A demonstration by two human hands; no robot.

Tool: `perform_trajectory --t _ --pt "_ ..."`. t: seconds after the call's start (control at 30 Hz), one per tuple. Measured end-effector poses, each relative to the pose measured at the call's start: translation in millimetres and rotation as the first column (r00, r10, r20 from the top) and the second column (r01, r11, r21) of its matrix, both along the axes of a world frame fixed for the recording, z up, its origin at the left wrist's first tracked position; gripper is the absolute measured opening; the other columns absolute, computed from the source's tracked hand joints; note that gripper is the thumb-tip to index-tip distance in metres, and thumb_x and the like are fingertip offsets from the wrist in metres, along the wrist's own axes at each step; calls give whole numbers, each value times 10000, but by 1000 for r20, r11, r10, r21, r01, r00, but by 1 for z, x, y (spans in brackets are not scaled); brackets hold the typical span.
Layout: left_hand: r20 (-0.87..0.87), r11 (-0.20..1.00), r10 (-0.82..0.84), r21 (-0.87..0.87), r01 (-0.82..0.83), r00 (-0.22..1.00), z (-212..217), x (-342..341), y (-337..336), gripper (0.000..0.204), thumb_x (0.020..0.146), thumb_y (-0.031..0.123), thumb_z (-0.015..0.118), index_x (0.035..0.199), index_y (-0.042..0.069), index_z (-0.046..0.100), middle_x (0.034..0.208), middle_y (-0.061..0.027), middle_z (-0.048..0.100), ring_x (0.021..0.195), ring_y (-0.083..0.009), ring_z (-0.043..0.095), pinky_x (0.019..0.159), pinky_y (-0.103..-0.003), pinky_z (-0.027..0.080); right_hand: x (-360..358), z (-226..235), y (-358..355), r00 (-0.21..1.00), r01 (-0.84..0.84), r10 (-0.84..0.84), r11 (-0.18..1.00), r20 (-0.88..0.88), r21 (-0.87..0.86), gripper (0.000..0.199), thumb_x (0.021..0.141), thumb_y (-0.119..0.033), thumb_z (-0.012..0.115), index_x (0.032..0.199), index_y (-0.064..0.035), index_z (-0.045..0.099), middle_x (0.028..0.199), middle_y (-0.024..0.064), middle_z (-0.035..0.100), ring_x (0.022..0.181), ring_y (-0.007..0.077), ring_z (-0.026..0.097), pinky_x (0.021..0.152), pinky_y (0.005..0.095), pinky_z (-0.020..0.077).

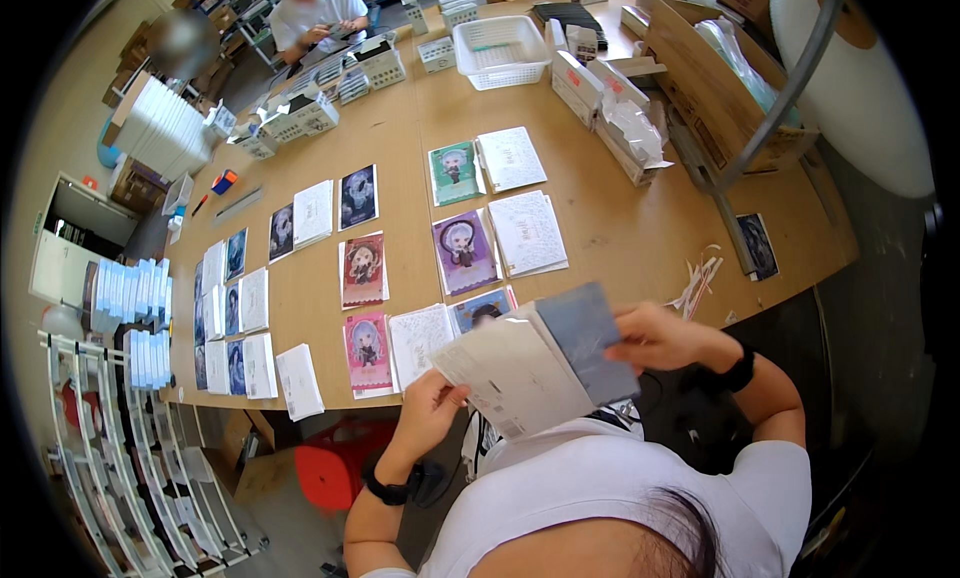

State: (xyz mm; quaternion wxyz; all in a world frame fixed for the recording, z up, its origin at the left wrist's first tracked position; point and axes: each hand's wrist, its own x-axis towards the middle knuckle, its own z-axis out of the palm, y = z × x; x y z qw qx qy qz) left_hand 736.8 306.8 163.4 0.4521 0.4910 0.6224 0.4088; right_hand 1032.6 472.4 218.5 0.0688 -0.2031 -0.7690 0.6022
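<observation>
Above the near table edge, my left hand [432, 410] pinches the lower left corner of a white printed sheet [520, 378]. Fingers and thumb of my right hand [655, 338] are closed on the right edge of a grey-blue glossy sheet [588, 343]. The two sheets meet or overlap along one side; whether one lies inside the other I cannot tell. Just beyond them, a blue picture card [482, 308] is partly covered. Closest to my left hand on the table are a stack of white printed sheets [415, 336] and a pink character card [368, 353].
More stacks cover the table [600, 238], among them purple [466, 250], green [455, 171] and red cards [363, 268]. A white basket [502, 53] and cardboard boxes [710, 78] stand farther back. Another person [318, 18] works across the table. A red stool [335, 468] is below left.
</observation>
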Motion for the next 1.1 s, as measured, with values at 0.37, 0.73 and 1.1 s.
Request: perform_trajectory --t 0.37,0.73,1.1 --pt "391 979 159 59 -197 906 -10 -2 48 264 943 124 438 1169 -11 433 1110 -137 569 933 -206 623 772 -330 545 -59 10 7 857 515 -357 566 -372 644 139 739 -35 586 648 10 492 987 149 614 534 288 563 482 342 452" --pt "709 943 29 214 -254 704 12 27 68 406 893 110 524 1266 22 390 1184 -93 521 1039 -159 548 813 -302 508 -115 -17 -22 968 245 -131 662 -213 708 256 757 -186 685 814 -21 498 1271 237 428 583 320 593 509 344 485" --pt "688 947 227 11 -321 690 -5 9 63 344 802 -61 592 1130 -25 493 1043 -114 607 870 -182 627 743 -315 540 -78 -33 16 858 503 -417 563 -300 655 336 752 -187 681 1038 -80 543 1005 110 595 738 314 619 640 377 498"
